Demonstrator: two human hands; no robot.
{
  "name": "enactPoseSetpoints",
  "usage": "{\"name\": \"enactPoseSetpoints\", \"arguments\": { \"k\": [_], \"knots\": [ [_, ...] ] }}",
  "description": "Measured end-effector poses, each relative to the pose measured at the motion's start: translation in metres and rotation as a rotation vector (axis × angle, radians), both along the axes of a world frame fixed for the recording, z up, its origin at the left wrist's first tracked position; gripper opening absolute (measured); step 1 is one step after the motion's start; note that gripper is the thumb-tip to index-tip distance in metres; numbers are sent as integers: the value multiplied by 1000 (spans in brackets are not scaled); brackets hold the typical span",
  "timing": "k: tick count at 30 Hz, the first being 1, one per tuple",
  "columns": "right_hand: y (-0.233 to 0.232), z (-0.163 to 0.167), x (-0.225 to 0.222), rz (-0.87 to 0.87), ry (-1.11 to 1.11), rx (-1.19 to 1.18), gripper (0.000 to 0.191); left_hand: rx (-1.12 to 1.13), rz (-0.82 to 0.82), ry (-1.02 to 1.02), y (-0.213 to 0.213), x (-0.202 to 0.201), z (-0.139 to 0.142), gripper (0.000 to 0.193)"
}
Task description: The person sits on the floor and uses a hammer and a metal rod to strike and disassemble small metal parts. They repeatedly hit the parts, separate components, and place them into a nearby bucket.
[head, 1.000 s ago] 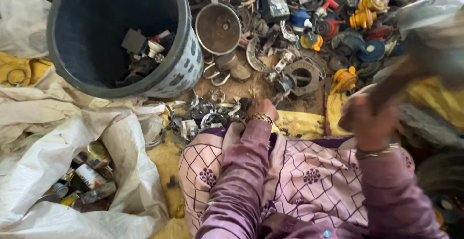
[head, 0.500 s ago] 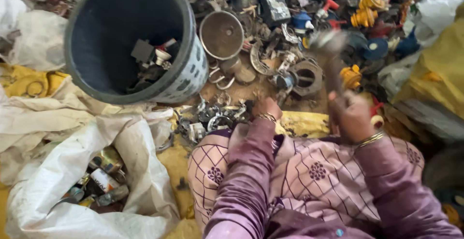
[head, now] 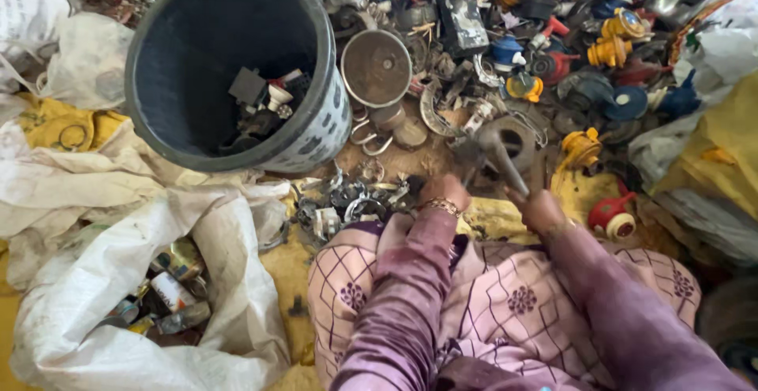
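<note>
My right hand (head: 541, 208) is closed around the handle of a hammer (head: 493, 150), its blurred head over the ground just ahead of my knees. My left hand (head: 444, 189) is down on the scrap, fingers curled onto a small piece I cannot make out; whether it grips or only steadies, I cannot tell.

Containers. Dark round bucket (head: 316, 134) upper left, tilted toward me, patterned pale outer wall. Inside, at the bottom: a dark square block, a small white fitting, other dark bits, loosely heaped. Most of its depth is bare.

White woven sack (head: 87, 280) lower left, mouth open. In it: cans and small cylinders, one with a white end, some with coloured labels.

Round metal bowl (head: 377, 67) just beside the bucket, on its right; nothing visible in it but dull tarnish.

Small metal clips and rings (head: 347, 201) lie in a heap between bucket and my left hand. Beyond: yellow, red and blue plastic fittings (head: 584, 51), mixed with metal scrap.
</note>
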State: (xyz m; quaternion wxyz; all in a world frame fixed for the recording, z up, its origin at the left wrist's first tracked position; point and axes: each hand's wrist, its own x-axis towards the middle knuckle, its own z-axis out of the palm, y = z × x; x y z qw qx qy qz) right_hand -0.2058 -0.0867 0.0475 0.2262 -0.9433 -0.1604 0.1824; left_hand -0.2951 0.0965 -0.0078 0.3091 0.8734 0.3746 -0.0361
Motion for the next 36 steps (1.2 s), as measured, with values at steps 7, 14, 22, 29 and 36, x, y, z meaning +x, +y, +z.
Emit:
{"name": "enactPoseSetpoints", "arguments": {
  "k": [7,14,22,29,36],
  "knots": [
    [-17,22,-7,15,-18,121,50,-21,-33,9,7,-5,4,26],
    [-46,114,1,189,-173,1120,54,-14,39,29,8,-14,17,28],
    [-8,112,11,17,-559,978,55,-5,56,7,5,-15,8,27],
    [42,10,-18,-247,455,372,55,-83,125,-13,13,-3,1,31],
    [5,92,-17,30,-22,610,54,-79,72,-46,11,-20,9,33]
  ]
}}
